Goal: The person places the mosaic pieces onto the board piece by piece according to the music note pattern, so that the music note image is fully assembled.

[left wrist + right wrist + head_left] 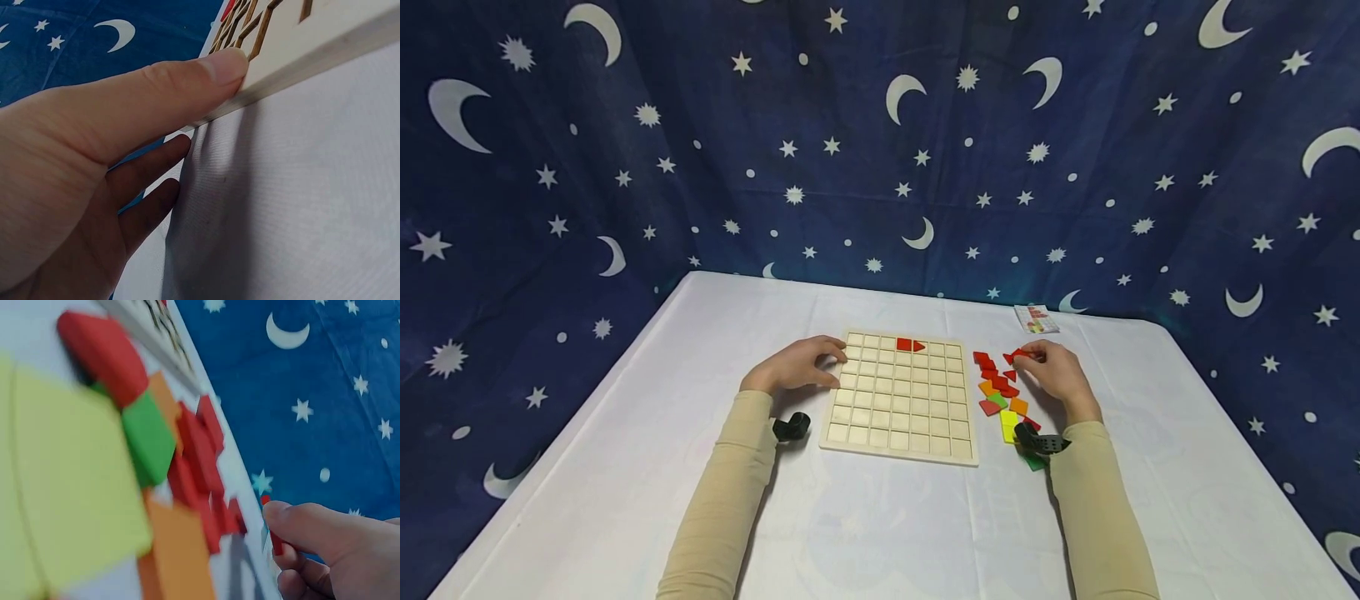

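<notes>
A pale wooden grid board [891,457] lies flat on the table. In its far row sit a red square tile [904,344] and, to the right of it, a red triangular tile [919,347]. My left hand [797,364] touches the board's left edge with thumb and fingertips; the left wrist view shows the thumb [181,84] against the rim. Right of the board, my right hand [1054,371] pinches a small red tile [275,537] between thumb and fingers, just above the table. The fingers partly hide its outline.
Loose red tiles [988,367] lie between the board and my right hand. Nearer are orange [1018,406], yellow [1008,421] and green [1034,462] tiles, some under the right wrist strap [1037,440]. A printed card [1036,319] lies near the table's far edge.
</notes>
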The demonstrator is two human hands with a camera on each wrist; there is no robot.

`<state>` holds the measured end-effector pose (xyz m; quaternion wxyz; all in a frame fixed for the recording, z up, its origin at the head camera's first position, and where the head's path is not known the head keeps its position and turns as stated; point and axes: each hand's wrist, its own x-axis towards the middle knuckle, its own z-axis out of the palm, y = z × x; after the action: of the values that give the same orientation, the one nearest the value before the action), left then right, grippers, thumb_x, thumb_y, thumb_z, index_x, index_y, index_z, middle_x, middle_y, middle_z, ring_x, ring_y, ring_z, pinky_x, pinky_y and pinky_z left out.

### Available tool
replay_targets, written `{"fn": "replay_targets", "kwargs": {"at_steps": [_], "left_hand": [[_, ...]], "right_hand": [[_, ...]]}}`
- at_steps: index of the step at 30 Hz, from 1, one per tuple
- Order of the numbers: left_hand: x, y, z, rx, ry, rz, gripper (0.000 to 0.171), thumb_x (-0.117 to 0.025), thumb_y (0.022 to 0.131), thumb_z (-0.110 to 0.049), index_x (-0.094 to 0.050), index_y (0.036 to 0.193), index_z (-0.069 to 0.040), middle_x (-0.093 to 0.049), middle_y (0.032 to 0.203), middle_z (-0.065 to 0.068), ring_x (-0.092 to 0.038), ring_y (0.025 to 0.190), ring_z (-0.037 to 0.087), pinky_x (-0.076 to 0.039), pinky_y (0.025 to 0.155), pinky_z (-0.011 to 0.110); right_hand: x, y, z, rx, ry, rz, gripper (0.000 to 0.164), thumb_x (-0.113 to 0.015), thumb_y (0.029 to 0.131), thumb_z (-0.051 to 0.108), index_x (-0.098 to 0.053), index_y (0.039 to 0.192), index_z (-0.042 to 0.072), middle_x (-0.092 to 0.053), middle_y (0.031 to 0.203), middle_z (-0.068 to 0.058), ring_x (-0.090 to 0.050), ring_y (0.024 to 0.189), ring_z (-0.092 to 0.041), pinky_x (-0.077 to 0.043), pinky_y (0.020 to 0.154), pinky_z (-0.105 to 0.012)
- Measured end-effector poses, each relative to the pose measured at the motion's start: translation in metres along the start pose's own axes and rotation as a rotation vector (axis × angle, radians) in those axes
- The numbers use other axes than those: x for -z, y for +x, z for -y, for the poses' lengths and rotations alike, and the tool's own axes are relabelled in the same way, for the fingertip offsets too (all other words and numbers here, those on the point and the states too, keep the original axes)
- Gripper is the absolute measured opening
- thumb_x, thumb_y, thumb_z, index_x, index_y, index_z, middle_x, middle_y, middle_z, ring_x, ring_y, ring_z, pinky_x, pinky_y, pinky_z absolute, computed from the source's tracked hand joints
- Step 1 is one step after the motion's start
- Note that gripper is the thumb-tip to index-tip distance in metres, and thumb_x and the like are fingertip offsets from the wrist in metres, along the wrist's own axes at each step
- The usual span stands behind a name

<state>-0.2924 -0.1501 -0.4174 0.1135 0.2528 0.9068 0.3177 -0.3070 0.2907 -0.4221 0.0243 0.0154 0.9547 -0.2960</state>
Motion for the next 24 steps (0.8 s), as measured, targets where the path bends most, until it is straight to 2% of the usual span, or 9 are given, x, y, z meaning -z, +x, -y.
{"fn": "replay_targets", "kwargs": {"at_steps": [6,11,16,20,24], "left_hand": [[0.001,-0.002,-0.001,-0.013,0.015,-0.007,0.041,-0.079,0.083,-0.017,-0.066,0.120,-0.005,-0.047,0.146,0.014,-0.036,0.139,0.033,-0.029,0.116,0.044],[0.002,-0.004,-0.003,-0.038,0.023,-0.013,0.041,-0.079,0.082,-0.018,-0.066,0.119,-0.004,-0.048,0.145,0.015,-0.038,0.138,0.034,-0.030,0.115,0.045],[0.001,-0.003,-0.003,-0.011,0.014,-0.004,0.041,-0.079,0.083,-0.017,-0.066,0.120,-0.005,-0.047,0.146,0.015,-0.036,0.139,0.033,-0.029,0.116,0.045],[0.001,-0.003,-0.004,-0.007,0.013,0.001,0.041,-0.078,0.083,-0.017,-0.066,0.120,-0.005,-0.047,0.146,0.014,-0.036,0.139,0.033,-0.029,0.116,0.045],[0.002,-0.003,-0.004,-0.017,0.014,0.003,0.041,-0.078,0.084,-0.017,-0.066,0.121,-0.004,-0.046,0.146,0.015,-0.036,0.139,0.033,-0.029,0.115,0.045]], "right_hand": [[-0.005,0.005,0.030,0.109,0.028,0.022,0.038,-0.062,0.097,0.028,-0.062,0.123,0.001,-0.063,0.109,-0.018,-0.056,0.090,-0.030,-0.052,0.074,-0.035],[-0.017,0.016,0.061,0.244,0.024,0.091,0.037,-0.066,0.094,0.031,-0.066,0.120,0.004,-0.065,0.108,-0.014,-0.056,0.086,-0.027,-0.050,0.068,-0.031],[-0.036,0.020,0.092,0.426,-0.017,0.208,0.032,-0.067,0.094,0.028,-0.069,0.116,0.005,-0.067,0.108,-0.010,-0.058,0.091,-0.024,-0.051,0.077,-0.037],[-0.051,0.021,0.110,0.512,-0.053,0.289,0.030,-0.067,0.094,0.024,-0.067,0.117,0.004,-0.065,0.112,-0.010,-0.059,0.098,-0.024,-0.052,0.087,-0.041],[-0.062,0.021,0.121,0.566,-0.094,0.309,0.032,-0.068,0.093,0.022,-0.065,0.118,0.002,-0.062,0.113,-0.010,-0.059,0.102,-0.024,-0.052,0.090,-0.040]]}}
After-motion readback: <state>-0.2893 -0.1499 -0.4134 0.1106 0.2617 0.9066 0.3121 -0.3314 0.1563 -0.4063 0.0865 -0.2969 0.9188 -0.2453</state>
